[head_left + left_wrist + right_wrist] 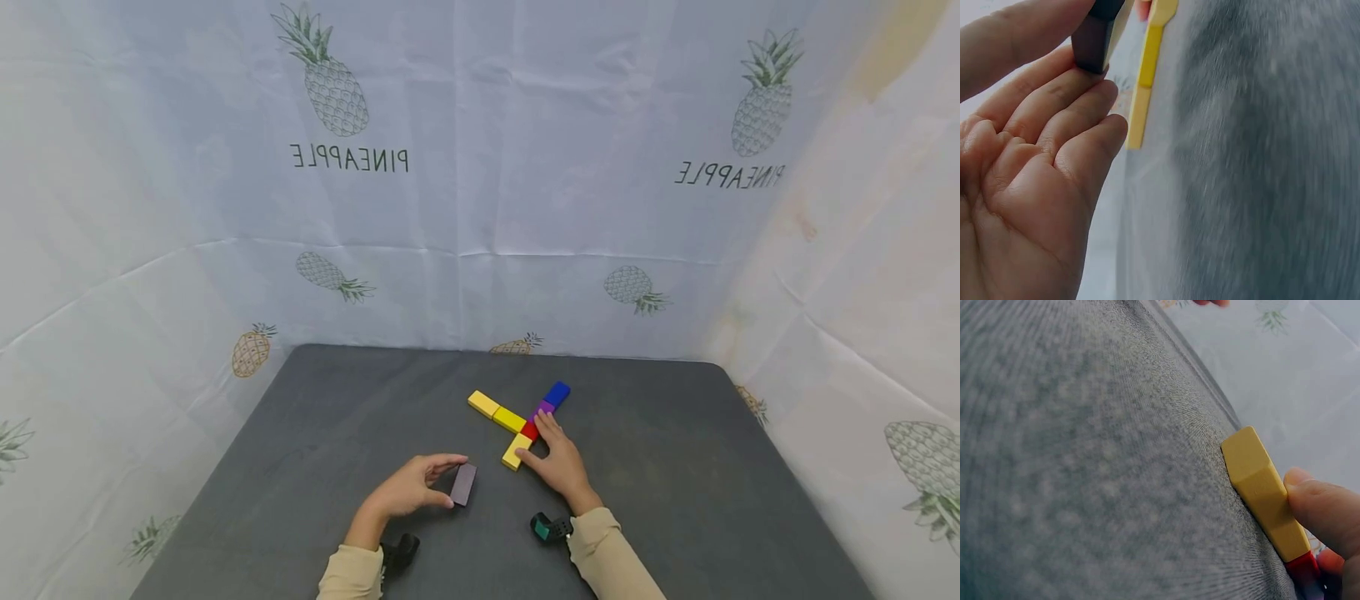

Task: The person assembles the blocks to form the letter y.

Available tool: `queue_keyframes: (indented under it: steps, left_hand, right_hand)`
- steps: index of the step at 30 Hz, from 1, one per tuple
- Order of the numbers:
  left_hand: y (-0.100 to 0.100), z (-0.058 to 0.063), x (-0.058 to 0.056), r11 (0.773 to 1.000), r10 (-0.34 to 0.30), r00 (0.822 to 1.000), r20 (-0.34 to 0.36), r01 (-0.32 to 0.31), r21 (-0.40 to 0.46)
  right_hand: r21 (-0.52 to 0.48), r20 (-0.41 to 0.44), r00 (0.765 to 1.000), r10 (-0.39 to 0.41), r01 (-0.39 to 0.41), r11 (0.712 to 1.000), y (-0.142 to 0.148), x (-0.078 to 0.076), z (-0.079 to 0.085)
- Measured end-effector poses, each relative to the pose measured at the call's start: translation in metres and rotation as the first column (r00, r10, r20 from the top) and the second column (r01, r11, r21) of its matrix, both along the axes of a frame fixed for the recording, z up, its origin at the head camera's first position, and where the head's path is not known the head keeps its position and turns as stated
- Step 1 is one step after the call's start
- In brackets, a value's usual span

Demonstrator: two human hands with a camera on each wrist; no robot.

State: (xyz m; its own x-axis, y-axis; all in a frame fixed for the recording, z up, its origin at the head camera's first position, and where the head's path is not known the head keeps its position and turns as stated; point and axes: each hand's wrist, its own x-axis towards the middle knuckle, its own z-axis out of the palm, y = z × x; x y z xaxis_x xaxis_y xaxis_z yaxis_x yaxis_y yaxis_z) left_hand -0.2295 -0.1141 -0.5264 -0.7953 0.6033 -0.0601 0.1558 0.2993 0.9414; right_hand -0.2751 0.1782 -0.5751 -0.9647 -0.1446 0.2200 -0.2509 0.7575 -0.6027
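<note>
My left hand [405, 489] pinches a dark purplish-grey block [464, 485] by its two ends, between thumb and fingertips. In the left wrist view that dark block [1093, 45] shows beyond the spread palm. Farther right, my right hand [561, 465] rests its fairly straight fingers on joined blocks. Its thumb touches a pale yellow block [517, 452], and its fingertips lie by the red block [529, 431] and purple block [543, 408]. A blue block [558, 393] continues that line. Branching left are a bright yellow block [509, 419] and another pale yellow block [483, 403].
The blocks lie on a dark grey table [337, 400]. White curtains [525, 200] printed with pineapples surround its back and sides. Each wrist wears a black camera, such as the right one [551, 528].
</note>
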Motion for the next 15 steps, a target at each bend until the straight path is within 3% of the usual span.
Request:
queue_keyframes:
  steps: [15]
  left_hand:
    - [0.034,-0.009,-0.014,0.988,-0.090,0.996,0.003,0.090,-0.129]
  right_hand:
    - [0.012,-0.029,1.000,-0.006,0.006,1.000,-0.001,0.001,0.001]
